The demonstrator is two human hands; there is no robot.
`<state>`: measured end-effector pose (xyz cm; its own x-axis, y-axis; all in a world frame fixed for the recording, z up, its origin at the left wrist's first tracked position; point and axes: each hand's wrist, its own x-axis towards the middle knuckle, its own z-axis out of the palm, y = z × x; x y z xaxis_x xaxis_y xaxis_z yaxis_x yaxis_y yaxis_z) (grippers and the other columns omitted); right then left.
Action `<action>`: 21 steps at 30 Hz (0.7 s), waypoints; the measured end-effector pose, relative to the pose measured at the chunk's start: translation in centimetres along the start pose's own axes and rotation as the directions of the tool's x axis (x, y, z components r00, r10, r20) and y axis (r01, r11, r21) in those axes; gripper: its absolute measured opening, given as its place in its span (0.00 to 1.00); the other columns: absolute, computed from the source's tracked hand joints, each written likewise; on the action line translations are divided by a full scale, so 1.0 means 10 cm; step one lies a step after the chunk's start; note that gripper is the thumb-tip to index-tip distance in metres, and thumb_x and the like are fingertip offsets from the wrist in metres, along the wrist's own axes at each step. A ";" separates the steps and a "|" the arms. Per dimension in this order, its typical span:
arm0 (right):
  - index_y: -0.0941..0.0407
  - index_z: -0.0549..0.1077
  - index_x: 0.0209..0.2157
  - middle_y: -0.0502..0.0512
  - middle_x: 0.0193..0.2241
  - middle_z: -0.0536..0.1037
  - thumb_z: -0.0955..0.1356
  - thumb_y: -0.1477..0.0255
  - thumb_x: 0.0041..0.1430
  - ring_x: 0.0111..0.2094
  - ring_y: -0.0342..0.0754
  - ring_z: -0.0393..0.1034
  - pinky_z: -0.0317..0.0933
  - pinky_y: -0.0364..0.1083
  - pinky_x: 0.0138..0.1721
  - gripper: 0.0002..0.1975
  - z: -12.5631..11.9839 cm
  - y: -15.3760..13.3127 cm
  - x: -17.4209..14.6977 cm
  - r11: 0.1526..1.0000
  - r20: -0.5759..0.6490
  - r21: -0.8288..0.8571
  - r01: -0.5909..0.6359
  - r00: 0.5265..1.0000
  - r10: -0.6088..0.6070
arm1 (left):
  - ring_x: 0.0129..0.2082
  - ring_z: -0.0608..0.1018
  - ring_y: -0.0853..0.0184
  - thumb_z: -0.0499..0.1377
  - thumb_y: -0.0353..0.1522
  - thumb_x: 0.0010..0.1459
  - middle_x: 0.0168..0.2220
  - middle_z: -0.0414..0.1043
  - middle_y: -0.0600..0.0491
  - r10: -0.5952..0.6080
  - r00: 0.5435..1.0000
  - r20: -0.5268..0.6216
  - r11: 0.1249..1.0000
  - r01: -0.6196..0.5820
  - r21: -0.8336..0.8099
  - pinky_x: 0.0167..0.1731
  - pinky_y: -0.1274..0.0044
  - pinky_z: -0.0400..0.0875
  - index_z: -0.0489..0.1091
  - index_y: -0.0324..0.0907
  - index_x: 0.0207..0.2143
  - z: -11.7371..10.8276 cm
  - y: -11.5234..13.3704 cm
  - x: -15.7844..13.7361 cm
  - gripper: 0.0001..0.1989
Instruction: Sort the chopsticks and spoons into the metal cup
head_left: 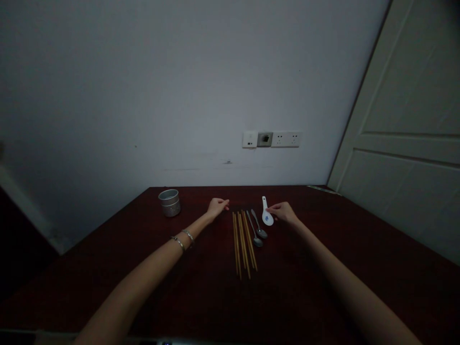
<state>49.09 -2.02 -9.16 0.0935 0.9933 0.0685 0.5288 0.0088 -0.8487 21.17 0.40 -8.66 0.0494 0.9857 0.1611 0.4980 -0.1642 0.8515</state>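
My right hand (283, 212) pinches the edge of a white ceramic soup spoon (267, 218), which has a blue mark in its bowl and its handle pointing toward the wall. My left hand (217, 207) is closed just above the table, left of the chopsticks' far ends, with nothing visible in its fingers. Several wooden chopsticks (241, 244) lie roughly side by side between the hands. Right of them are two metal spoons, one (258, 242) nearer me and the other (262, 233) slightly farther off, bowls toward me.
A round metal canister (169, 203) stands at the back left of the dark red table (201, 297). Behind it rises a pale wall with sockets (286, 139). A flat strip (323, 190) lies at the back right corner, beside a panelled door (406, 143).
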 end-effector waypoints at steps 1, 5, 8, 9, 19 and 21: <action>0.65 0.76 0.28 0.51 0.15 0.72 0.69 0.68 0.44 0.13 0.36 0.59 0.55 0.36 0.14 0.13 0.02 0.04 0.02 1.000 0.014 0.011 -0.016 1.000 0.015 | 0.21 0.70 0.72 0.52 0.39 0.53 0.23 0.73 0.48 -0.017 1.000 0.000 1.000 0.017 -0.002 0.23 0.81 0.61 0.71 0.33 0.26 -0.03 -0.08 -0.01 0.17; 0.65 0.76 0.27 0.48 0.13 0.69 0.69 0.69 0.45 0.13 0.35 0.57 0.53 0.35 0.13 0.12 0.11 0.14 0.06 0.998 0.062 0.029 -0.059 0.996 0.057 | 0.17 0.67 0.74 0.52 0.39 0.53 0.21 0.72 0.49 -0.044 0.999 0.030 0.999 0.044 -0.006 0.20 0.82 0.59 0.69 0.33 0.26 -0.12 -0.28 -0.08 0.17; 0.65 0.76 0.26 0.47 0.12 0.68 0.69 0.70 0.45 0.12 0.35 0.57 0.53 0.35 0.13 0.11 0.14 0.17 0.09 0.997 0.075 0.016 -0.079 0.994 0.077 | 0.16 0.66 0.74 0.52 0.40 0.53 0.19 0.71 0.51 -0.035 0.998 0.052 0.999 0.036 -0.005 0.19 0.82 0.58 0.69 0.33 0.26 -0.14 -0.34 -0.10 0.17; 0.65 0.76 0.26 0.47 0.12 0.68 0.69 0.70 0.45 0.12 0.35 0.57 0.53 0.35 0.13 0.10 0.15 0.18 0.10 0.996 0.080 0.009 -0.086 0.993 0.085 | 0.16 0.66 0.74 0.52 0.40 0.53 0.18 0.71 0.51 -0.029 0.998 0.055 1.000 0.029 -0.003 0.19 0.82 0.58 0.69 0.34 0.26 -0.14 -0.36 -0.09 0.17; 0.63 0.76 0.23 0.47 0.10 0.67 0.69 0.72 0.44 0.12 0.36 0.58 0.52 0.36 0.12 0.07 0.16 0.18 0.10 0.991 0.110 -0.070 -0.111 0.987 0.118 | 0.16 0.65 0.72 0.51 0.45 0.49 0.15 0.68 0.54 0.073 0.997 0.024 0.995 -0.074 0.064 0.19 0.81 0.55 0.70 0.36 0.23 -0.09 -0.45 -0.11 0.20; 0.63 0.76 0.23 0.47 0.10 0.67 0.69 0.72 0.43 0.12 0.36 0.58 0.52 0.36 0.13 0.07 0.14 0.16 0.07 0.991 0.119 -0.079 -0.110 0.986 0.118 | 0.17 0.66 0.71 0.51 0.45 0.49 0.14 0.68 0.54 0.102 0.995 -0.002 0.992 -0.102 0.078 0.21 0.81 0.57 0.70 0.36 0.21 -0.08 -0.46 -0.13 0.21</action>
<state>48.76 -1.10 -11.19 0.0546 0.9940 -0.0952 0.5800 -0.1092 -0.8072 18.09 -0.13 -12.39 0.0983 0.9637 0.2484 0.5565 -0.2602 0.7891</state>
